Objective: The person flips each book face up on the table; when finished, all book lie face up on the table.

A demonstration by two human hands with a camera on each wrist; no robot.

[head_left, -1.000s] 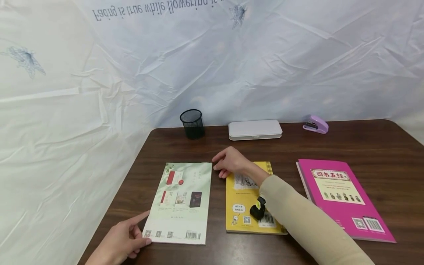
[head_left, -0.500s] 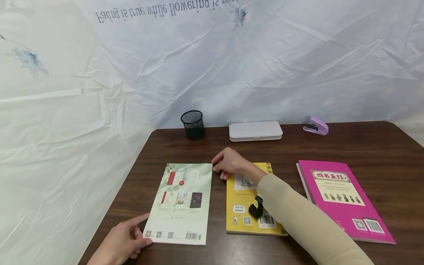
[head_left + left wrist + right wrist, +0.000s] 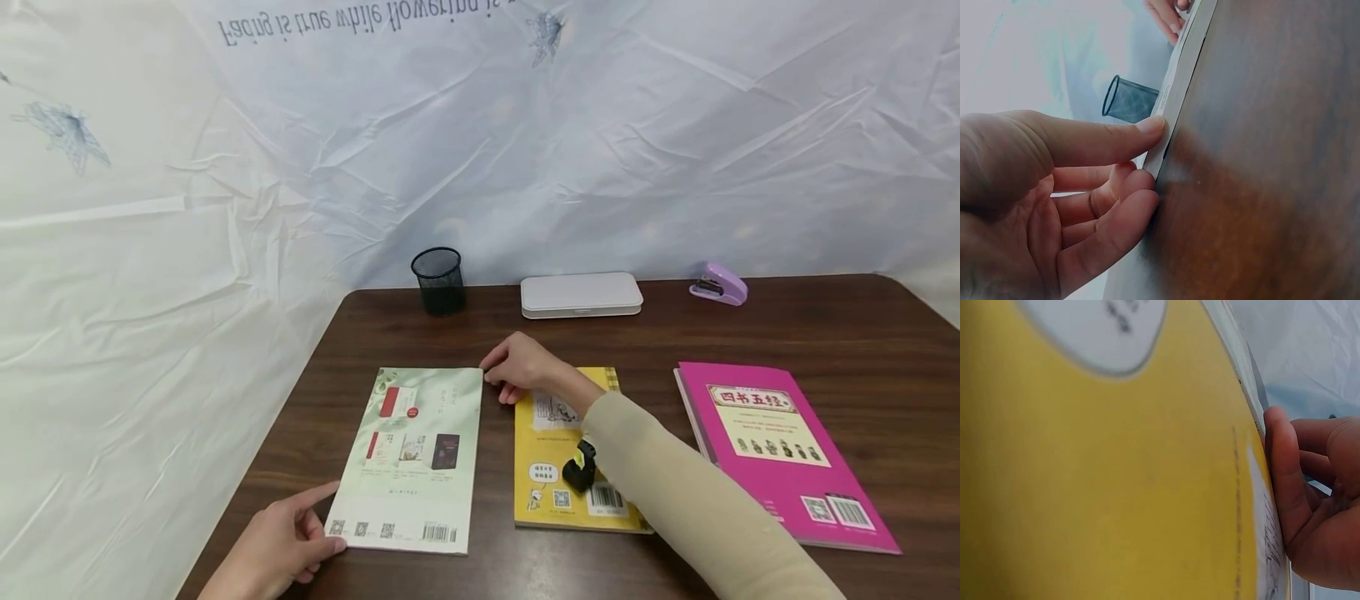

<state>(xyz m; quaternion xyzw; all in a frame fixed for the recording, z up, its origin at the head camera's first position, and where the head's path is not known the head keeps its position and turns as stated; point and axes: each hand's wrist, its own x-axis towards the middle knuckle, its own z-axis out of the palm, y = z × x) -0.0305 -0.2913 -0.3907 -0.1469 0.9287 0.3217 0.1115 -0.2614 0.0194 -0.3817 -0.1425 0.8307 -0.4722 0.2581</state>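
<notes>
A pale green-and-white book (image 3: 412,458) lies flat on the left of the dark wooden table, its back cover up. My left hand (image 3: 281,537) holds its near left corner; the thumb is against the near edge and the index finger along the left side. In the left wrist view, that thumb (image 3: 1150,125) presses the book's edge (image 3: 1179,94), with the other fingers curled beside it. My right hand (image 3: 521,367) reaches over a yellow book (image 3: 551,467) and pinches the green book's far right corner. Its forearm covers part of the yellow book.
A magenta book (image 3: 783,454) lies on the right of the table (image 3: 862,333). Along the back edge stand a black mesh pen cup (image 3: 440,283), a white pencil case (image 3: 581,295) and a purple stapler (image 3: 720,284). A pale cloth (image 3: 420,150) hangs behind.
Both hands stay at the green book's corners, and the books lie where they were. Only a slight shift of the head view shows.
</notes>
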